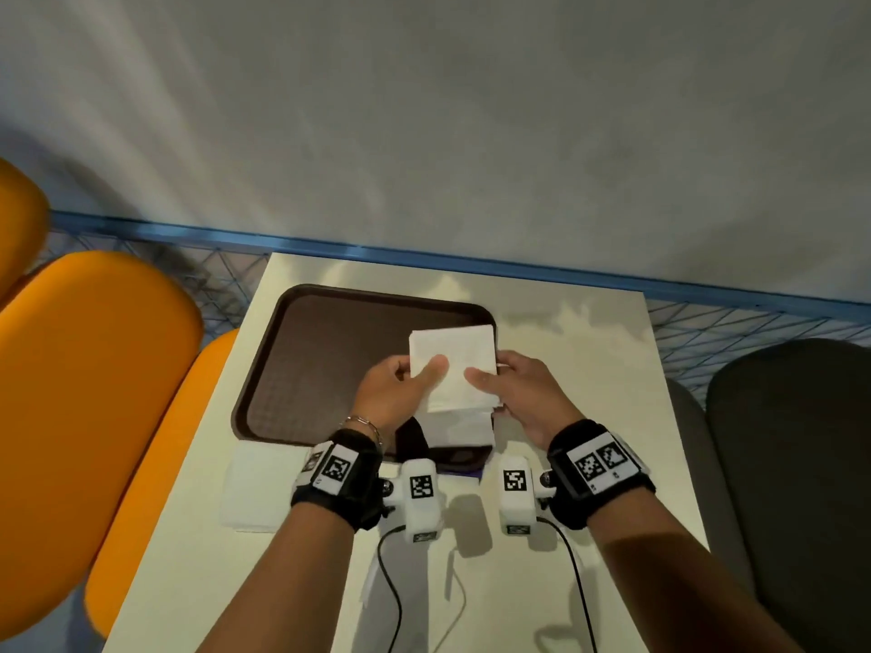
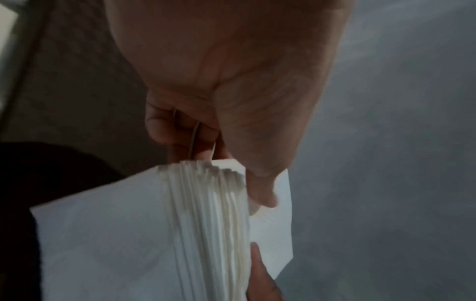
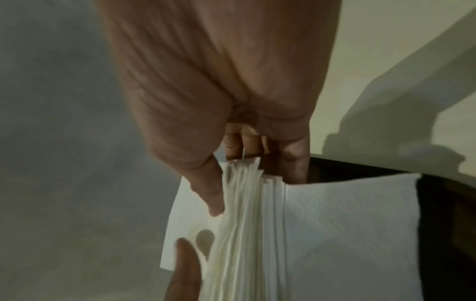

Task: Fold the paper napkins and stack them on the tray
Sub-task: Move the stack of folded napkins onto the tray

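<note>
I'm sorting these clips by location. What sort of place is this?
Probably a cafeteria or fast-food dining area: a brown serving tray on a small white table, orange moulded seats beside it, and a stack of paper napkins in both hands.

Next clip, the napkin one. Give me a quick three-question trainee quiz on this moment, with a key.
1. True or false: both hands grip the napkin stack.
2. The brown tray lies where on the table? A) toward its left side B) at its right edge C) off the table
3. Fill in: each thumb presses on the stack's ____ face.

Key: 1 true: left hand and right hand hold it from either side. 2 A. 3 top.
</note>
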